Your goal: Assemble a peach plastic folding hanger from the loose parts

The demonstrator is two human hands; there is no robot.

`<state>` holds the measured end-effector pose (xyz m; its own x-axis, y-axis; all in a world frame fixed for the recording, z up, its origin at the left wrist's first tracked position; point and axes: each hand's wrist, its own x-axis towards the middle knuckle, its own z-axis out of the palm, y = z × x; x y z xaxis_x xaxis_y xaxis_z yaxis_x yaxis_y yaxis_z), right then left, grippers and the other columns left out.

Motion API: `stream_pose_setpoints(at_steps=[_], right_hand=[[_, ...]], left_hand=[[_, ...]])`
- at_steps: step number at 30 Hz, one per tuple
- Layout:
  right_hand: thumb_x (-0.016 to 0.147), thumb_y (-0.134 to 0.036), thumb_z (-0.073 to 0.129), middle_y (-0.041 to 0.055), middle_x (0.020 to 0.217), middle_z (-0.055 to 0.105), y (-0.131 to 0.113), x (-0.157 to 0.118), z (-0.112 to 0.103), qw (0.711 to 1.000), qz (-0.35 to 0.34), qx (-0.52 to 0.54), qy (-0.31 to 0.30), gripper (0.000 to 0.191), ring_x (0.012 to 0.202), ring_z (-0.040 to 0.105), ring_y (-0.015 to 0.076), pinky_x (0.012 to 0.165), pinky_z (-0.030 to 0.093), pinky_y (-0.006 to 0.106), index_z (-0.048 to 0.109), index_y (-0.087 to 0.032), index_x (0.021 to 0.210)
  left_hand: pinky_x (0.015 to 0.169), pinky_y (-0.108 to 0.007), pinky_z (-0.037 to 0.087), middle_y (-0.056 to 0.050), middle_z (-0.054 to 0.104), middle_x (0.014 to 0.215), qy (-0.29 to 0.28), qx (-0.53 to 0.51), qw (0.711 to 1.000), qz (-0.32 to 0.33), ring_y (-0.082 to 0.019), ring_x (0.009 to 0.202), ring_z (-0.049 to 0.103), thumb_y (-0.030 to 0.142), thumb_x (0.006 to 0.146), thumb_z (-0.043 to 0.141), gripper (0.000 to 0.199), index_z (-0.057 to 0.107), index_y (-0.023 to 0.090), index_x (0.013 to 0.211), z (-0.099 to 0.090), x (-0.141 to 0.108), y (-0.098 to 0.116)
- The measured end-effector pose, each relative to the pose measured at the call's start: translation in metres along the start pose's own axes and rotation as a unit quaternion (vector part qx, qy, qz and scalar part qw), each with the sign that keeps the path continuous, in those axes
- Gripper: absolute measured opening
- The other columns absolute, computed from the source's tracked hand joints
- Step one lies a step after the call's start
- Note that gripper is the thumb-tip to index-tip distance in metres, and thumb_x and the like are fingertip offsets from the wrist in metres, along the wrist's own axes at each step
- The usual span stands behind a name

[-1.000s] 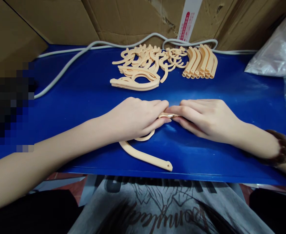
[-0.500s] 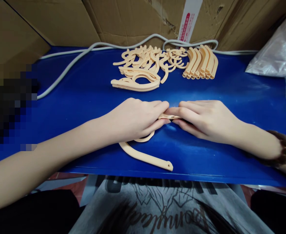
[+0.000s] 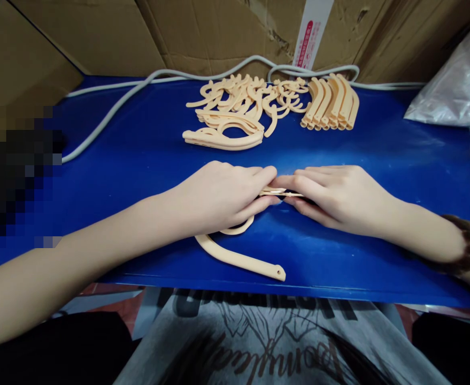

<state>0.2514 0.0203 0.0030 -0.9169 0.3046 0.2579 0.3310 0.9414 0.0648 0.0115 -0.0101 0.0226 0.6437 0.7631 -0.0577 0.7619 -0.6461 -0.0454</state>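
Note:
My left hand (image 3: 235,195) is closed, pinching beige plastic hanger parts (image 3: 270,191) between thumb and fingers. Directly opposite, my right hand (image 3: 331,195) pinches a thin end of the hanger parts, with the fingertips of both hands nearly meeting. Most of what they hold is hidden by the fingers. Below my left hand, a curved beige hanger arm (image 3: 245,261) with a hole at its tip reaches toward the table's front edge. A rounded hook-like piece (image 3: 238,229) also shows under that hand; whether these join the held parts is hidden.
On the blue table (image 3: 130,179) lie folded hangers (image 3: 222,140), a heap of hook pieces (image 3: 238,93) and a row of curved hanger arms (image 3: 329,104). A white cable (image 3: 110,128) runs behind them. Cardboard boxes (image 3: 218,32) line the back; a plastic bag (image 3: 451,80) is at right.
Between my fingertips, the held parts have shifted slightly, with a narrow gap now visible between two thin pieces. Both hands stay in nearly the same place.

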Motion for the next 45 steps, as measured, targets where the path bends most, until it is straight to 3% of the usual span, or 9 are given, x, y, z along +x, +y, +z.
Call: stream_pose_setpoints(at_steps=[13, 19, 24, 33, 45], right_hand=[[0.112, -0.024, 0.041, 0.0050, 0.103, 0.080, -0.0019, -0.0030, -0.0024, 1.000, 0.004, 0.002, 0.028, 0.028, 0.077, 0.074, 0.0178, 0.064, 0.046, 0.029, 0.065, -0.015, 0.124], [0.111, -0.026, 0.046, 0.0045, 0.102, 0.082, -0.0028, -0.0027, -0.0034, 0.997, 0.002, -0.014, 0.072, 0.024, 0.076, 0.076, 0.0175, 0.063, 0.048, 0.029, 0.066, -0.014, 0.112], [0.109, -0.023, 0.049, 0.0054, 0.099, 0.082, -0.0033, -0.0017, -0.0042, 0.996, -0.002, -0.025, 0.091, 0.023, 0.075, 0.076, 0.0171, 0.062, 0.049, 0.028, 0.067, -0.012, 0.116], [0.108, -0.021, 0.053, 0.0058, 0.101, 0.082, -0.0045, -0.0023, -0.0042, 0.995, -0.017, -0.034, 0.090, 0.022, 0.070, 0.072, 0.0157, 0.063, 0.045, 0.028, 0.068, -0.012, 0.121], [0.109, -0.022, 0.049, 0.0028, 0.092, 0.078, -0.0036, -0.0017, -0.0025, 0.995, -0.032, -0.040, 0.083, 0.024, 0.061, 0.062, 0.0142, 0.061, 0.041, 0.029, 0.066, -0.011, 0.122]], left_hand=[[0.051, -0.025, 0.026, 0.002, 0.064, 0.070, -0.003, -0.012, 1.000, -0.014, -0.018, 0.057, 0.062, 0.035, 0.108, 0.049, 0.020, 0.056, 0.020, 0.096, 0.0020, 0.0016, 0.0012], [0.052, -0.026, 0.024, 0.002, 0.062, 0.064, 0.037, -0.051, 0.998, -0.005, -0.019, 0.058, 0.062, 0.038, 0.108, 0.046, 0.023, 0.059, 0.022, 0.097, 0.0028, 0.0010, -0.0002], [0.054, -0.027, 0.026, 0.002, 0.065, 0.065, 0.049, -0.071, 0.996, -0.002, -0.018, 0.057, 0.060, 0.039, 0.108, 0.047, 0.023, 0.059, 0.022, 0.096, 0.0033, -0.0001, -0.0026], [0.052, -0.027, 0.023, 0.000, 0.066, 0.067, 0.005, -0.011, 1.000, -0.007, -0.021, 0.058, 0.063, 0.037, 0.109, 0.045, 0.023, 0.059, 0.019, 0.107, 0.0018, 0.0014, 0.0029], [0.050, -0.028, 0.023, -0.001, 0.068, 0.067, 0.040, 0.008, 0.999, 0.026, -0.021, 0.057, 0.064, 0.036, 0.108, 0.045, 0.021, 0.057, 0.019, 0.103, 0.0071, -0.0006, 0.0018]])
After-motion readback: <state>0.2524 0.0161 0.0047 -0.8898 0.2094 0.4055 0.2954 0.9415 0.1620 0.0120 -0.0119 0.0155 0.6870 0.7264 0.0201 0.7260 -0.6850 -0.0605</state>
